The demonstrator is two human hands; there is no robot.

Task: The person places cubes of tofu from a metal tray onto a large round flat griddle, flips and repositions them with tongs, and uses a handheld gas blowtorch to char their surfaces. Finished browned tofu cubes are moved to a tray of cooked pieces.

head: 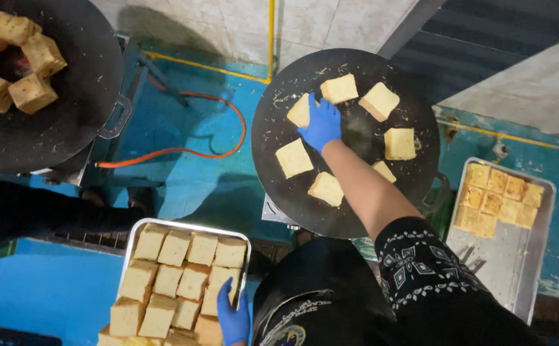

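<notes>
While the right hand [321, 123] in a blue glove reached over the round black griddle [273, 160], its fingers were pressed onto a pale tofu slab [300, 110] near the far rim, flat rather than pinching. Six more slabs lay spread around it on the griddle, none stacked. Left hand [233, 318], also gloved, gripped the near right corner of a metal tray [193, 225] packed with tofu blocks [175, 248], fingers curled over the rim. Second tray [536, 256] at right held browned pieces [497, 198] in its far half. Another griddle [68, 128] at far left carried browned cubes.
</notes>
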